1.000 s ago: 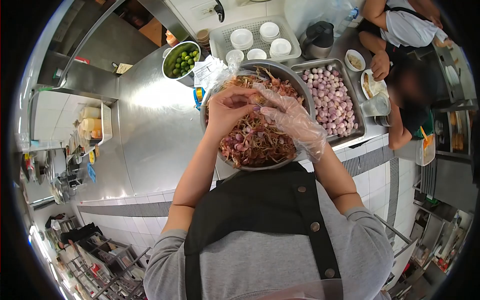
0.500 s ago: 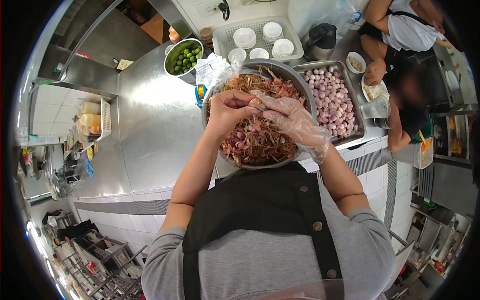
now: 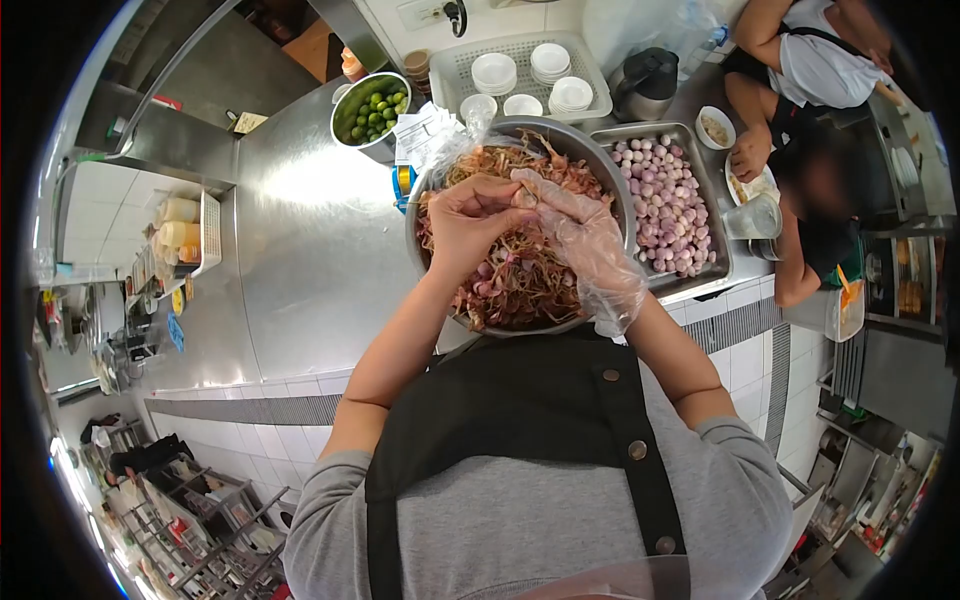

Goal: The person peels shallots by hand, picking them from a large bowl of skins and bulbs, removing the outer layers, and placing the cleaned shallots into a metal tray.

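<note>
A wide metal bowl [image 3: 412, 240] full of unpeeled shallots [image 3: 515, 275], with papery brown skins and dry stalks, stands in front of me. Over it my two hands meet at the fingertips. Between them is a small shallot [image 3: 526, 199], mostly covered by the fingers. My left hand [image 3: 470, 222] is bare and pinches it from the left. My right hand [image 3: 588, 235], in a clear plastic glove, grips it from the right. Right of the bowl, a steel tray [image 3: 724, 250] holds many peeled pinkish shallots [image 3: 668, 205].
A pot of green limes [image 3: 375, 118], paper slips [image 3: 420, 135] and a blue-and-yellow tape roll [image 3: 403, 183] lie left of the bowl. Behind are a rack [image 3: 445, 75] of white dishes and a dark jug [image 3: 645, 85]. Another person's hand [image 3: 750, 152] is over a plate at right.
My hands have shifted slightly right, still together over the bowl. The right hand has turned, with its gloved fingers pointing further up, and the shallot is more hidden. The view has moved a little.
</note>
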A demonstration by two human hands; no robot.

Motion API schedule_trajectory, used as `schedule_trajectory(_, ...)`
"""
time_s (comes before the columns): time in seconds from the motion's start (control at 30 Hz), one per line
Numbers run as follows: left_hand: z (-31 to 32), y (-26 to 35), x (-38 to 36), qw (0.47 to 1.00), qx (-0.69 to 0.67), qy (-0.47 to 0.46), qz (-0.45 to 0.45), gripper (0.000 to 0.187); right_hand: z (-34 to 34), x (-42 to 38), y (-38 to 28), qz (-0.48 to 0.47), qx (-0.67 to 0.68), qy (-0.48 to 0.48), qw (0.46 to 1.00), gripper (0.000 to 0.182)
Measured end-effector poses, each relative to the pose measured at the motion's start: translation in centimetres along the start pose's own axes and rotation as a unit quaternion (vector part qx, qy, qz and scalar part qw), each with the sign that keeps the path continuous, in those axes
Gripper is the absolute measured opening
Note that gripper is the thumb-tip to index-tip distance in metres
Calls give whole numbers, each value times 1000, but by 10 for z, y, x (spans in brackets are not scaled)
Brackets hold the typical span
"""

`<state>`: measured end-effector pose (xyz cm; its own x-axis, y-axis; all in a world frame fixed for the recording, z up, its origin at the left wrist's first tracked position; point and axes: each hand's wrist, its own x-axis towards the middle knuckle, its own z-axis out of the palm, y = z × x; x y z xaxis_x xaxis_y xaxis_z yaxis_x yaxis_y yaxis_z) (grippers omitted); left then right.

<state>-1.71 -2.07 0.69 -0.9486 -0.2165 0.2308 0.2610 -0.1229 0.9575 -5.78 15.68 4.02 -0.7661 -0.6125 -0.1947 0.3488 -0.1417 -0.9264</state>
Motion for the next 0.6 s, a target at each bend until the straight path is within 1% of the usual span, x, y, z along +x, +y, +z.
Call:
schedule_trajectory(0.03,2,0,0,1000,1,1,-1,29,2,-1,-9,5,-5,5,1000,41)
schedule_trajectory(0.1,7,0,2,992,-107,5,-63,28,-1,2,-14,9,-11,9,1000,41)
schedule_trajectory(0.13,7,-4,3,992,-107,4,-62,28,-6,4,-14,20,5,-10,1000,42)
schedule_trajectory(0.2,6,-16,5,960,-263,44,-88,33,-9,7,-13,28,21,-28,999,42)
schedule_trajectory(0.27,2,-19,4,960,-263,40,-92,34,-10,6,-11,67,80,20,994,44)
schedule_trajectory(0.3,1,-17,4,959,-262,39,-96,35,-13,6,-9,66,80,21,994,44)
schedule_trajectory(0.33,2,-15,4,960,-262,38,-96,35,-18,7,-4,92,-27,28,995,46)
schedule_trajectory(0.37,2,-13,4,964,-249,32,-91,35,-22,7,0,117,-133,33,984,48)
schedule_trajectory(0.4,1,-8,4,968,-236,27,-84,35,-25,7,5,117,-133,32,984,48)
schedule_trajectory(0.47,3,-2,3,966,-241,32,-88,35,-31,5,11,10,-201,8,979,46)
schedule_trajectory(0.5,4,-1,2,964,-248,36,-93,34,-33,4,7,10,-201,8,979,46)
schedule_trajectory(0.53,5,-2,2,963,-249,36,-93,34,-36,4,0,57,-197,-6,979,47)
schedule_trajectory(0.57,5,-2,2,971,-220,36,-85,34,-36,3,-6,104,-193,-20,975,48)
schedule_trajectory(0.6,5,-3,2,978,-191,36,-77,33,-35,3,-10,103,-193,-20,975,48)
